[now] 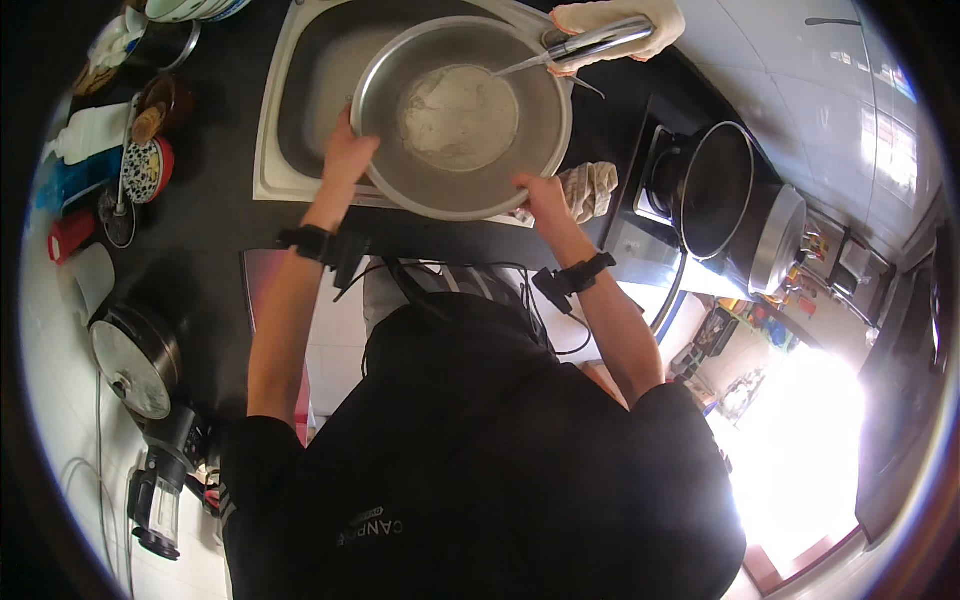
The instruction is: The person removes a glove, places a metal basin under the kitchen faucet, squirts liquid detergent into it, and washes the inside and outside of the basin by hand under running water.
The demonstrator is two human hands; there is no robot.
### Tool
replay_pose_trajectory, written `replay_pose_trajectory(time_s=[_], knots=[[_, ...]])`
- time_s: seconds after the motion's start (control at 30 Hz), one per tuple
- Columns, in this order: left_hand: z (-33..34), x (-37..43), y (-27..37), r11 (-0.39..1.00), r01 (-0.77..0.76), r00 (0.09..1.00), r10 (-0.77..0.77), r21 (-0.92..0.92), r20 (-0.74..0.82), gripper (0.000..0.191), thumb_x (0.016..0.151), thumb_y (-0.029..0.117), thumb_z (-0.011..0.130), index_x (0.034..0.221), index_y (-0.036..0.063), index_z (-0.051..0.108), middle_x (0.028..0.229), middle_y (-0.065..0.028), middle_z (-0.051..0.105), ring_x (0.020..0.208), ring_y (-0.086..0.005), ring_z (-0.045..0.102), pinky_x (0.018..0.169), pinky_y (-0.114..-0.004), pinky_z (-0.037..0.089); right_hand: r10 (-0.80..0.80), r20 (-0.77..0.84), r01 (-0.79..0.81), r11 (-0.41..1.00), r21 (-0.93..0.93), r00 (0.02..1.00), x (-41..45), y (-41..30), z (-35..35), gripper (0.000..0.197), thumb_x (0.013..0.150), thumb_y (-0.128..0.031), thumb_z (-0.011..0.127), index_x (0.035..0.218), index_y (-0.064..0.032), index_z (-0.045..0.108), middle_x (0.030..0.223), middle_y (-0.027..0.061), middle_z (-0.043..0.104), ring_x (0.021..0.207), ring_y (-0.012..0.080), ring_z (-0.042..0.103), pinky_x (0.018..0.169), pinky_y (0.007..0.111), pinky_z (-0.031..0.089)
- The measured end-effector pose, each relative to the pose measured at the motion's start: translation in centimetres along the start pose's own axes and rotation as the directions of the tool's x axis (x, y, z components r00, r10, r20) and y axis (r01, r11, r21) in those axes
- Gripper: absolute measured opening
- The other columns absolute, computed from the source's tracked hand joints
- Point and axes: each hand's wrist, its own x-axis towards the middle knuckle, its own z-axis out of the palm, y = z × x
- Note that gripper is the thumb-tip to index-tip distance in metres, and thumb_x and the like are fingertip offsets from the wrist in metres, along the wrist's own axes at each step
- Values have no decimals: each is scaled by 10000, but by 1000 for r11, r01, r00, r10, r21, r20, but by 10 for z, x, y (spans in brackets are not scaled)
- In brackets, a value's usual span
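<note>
A large round metal basin is held over the kitchen sink. My left hand grips its left rim, thumb on the inner side. At the lower right rim, my right hand holds on with the fingers mostly hidden beneath. A pale round patch shows on the basin's bottom; whether that is liquid or bare metal I cannot tell. The chrome faucet reaches over the upper right rim, its tip above the basin. A checked cloth lies beside my right hand.
A white glove or cloth lies behind the faucet. On the right a dark pan and a lidded pot stand at the stove. Along the left are a patterned bowl, a white bottle and a glass-lidded pot.
</note>
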Motion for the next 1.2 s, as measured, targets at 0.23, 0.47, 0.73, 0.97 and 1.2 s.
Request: replay_pose_trajectory(time_s=[0.23,0.47,0.73,0.97,1.2], knots=[[63,-25,35,284,-321,786,612,904,87,658,809,113,543,1404,-7,289,1448,-228,286,1382,-305,212,1121,-449,174,27,-147,-19,998,53,989,-8,11,-6,189,739,-120,607,815,51,629,731,107,603,643,214,605,571,321,499],[86,2,-2,-134,-474,869,86,870,487,594,937,342,364,1422,8,290,1514,-158,191,1413,-269,137,1155,-424,19,-108,-299,143,985,95,948,-8,22,6,162,715,-97,598,791,46,587,719,100,587,611,218,575,542,310,468],[95,10,4,-12,-604,797,-34,797,603,588,937,364,377,1436,65,295,1525,-87,198,1421,-213,117,1156,-409,33,-176,-264,208,973,99,948,-11,17,13,206,708,-89,603,843,57,550,744,108,584,675,224,568,579,348,458],[72,57,27,-465,-314,699,477,828,533,533,894,243,408,1406,99,369,1490,-55,299,1400,-191,175,1158,-394,1,-11,-272,57,986,160,962,-15,11,26,348,733,-108,595,1015,40,455,906,124,550,754,230,535,571,354,449],[78,16,18,-376,-640,734,-44,670,677,541,881,368,472,1342,85,461,1472,-100,320,1322,-265,343,1138,-388,156,-51,-320,114,977,180,946,-12,19,31,342,733,-126,598,1003,26,452,883,109,538,732,213,522,548,327,434]])
